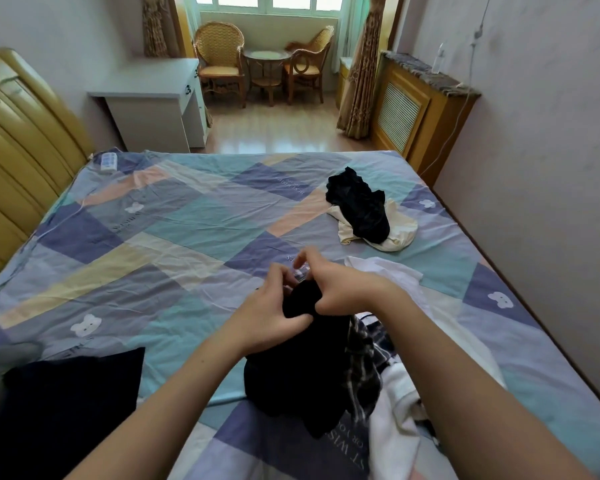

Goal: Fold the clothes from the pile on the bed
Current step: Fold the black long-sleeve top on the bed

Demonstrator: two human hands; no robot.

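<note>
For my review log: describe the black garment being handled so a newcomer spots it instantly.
On the patchwork bed sheet, look near its close edge. The black garment hangs bunched from the left hand and right hand, beside plaid and white clothes; other dark pieces lie untouched.

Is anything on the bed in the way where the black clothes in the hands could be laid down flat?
Nothing visible. Both the left hand and right hand grip the black garment, and the patchwork bedsheet ahead and to the left lies bare. The dark folded cloth sits off to the near left.
</note>
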